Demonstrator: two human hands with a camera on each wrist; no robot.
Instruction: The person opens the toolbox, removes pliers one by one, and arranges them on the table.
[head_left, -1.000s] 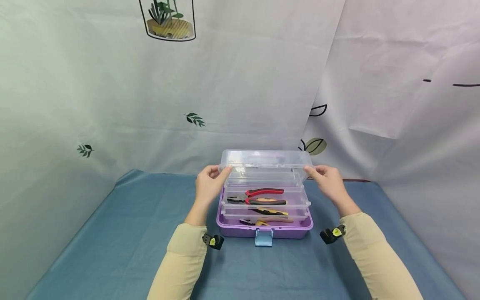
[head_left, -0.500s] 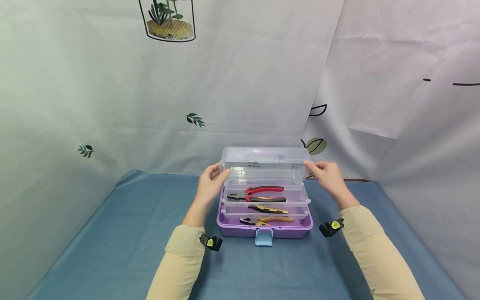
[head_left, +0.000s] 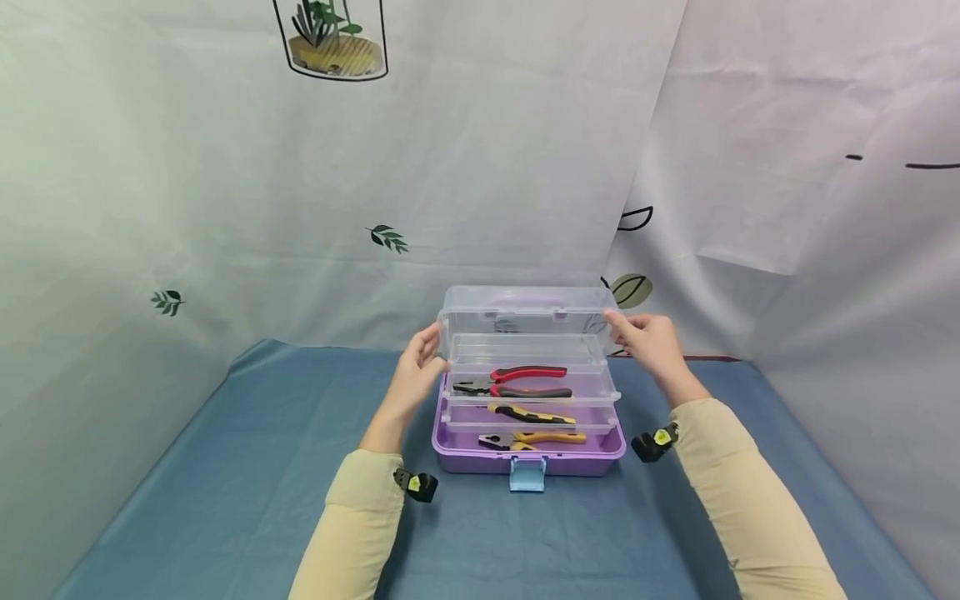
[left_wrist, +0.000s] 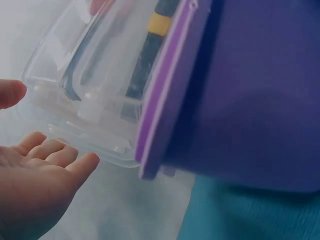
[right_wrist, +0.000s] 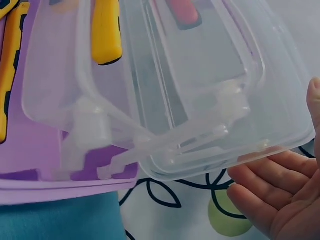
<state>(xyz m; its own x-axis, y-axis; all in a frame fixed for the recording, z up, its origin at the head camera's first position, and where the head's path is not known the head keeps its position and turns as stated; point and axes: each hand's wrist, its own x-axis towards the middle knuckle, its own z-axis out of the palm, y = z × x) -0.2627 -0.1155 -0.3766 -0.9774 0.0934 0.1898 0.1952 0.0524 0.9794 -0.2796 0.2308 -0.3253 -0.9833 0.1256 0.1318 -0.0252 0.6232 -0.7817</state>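
On the blue cloth (head_left: 255,500), near the backdrop (head_left: 510,150), sits a purple box (head_left: 480,463) with its clear lid (head_left: 528,298) raised at the back and its pale blue latch (head_left: 528,476) hanging down in front. Two hands meet the lid, one at each end. At its left end is the left hand (head_left: 409,375), fingers loosely extended and spread from the thumb; they lie at the lid's edge, more a light touch than a firm hold, and how much they bear cannot be told. The right hand (head_left: 651,346) pinches the opposite corner, thumb on the near side and fingers behind it, these rather straight and relaxed in the right wrist view. Clear trays (head_left: 468,427) stand stepped below the lid. Red pliers (head_left: 528,372) lie in the upper one, handles apart and pointing right; yellow-black pliers (head_left: 532,416) lie in the lower one, partly seen through plastic. Yellow pliers (head_left: 551,437) lie on the floor of the box, behind its front wall. Both cream sleeves (head_left: 352,517) reach in from the near edge, each with a small black camera (head_left: 416,485) at the wrist.
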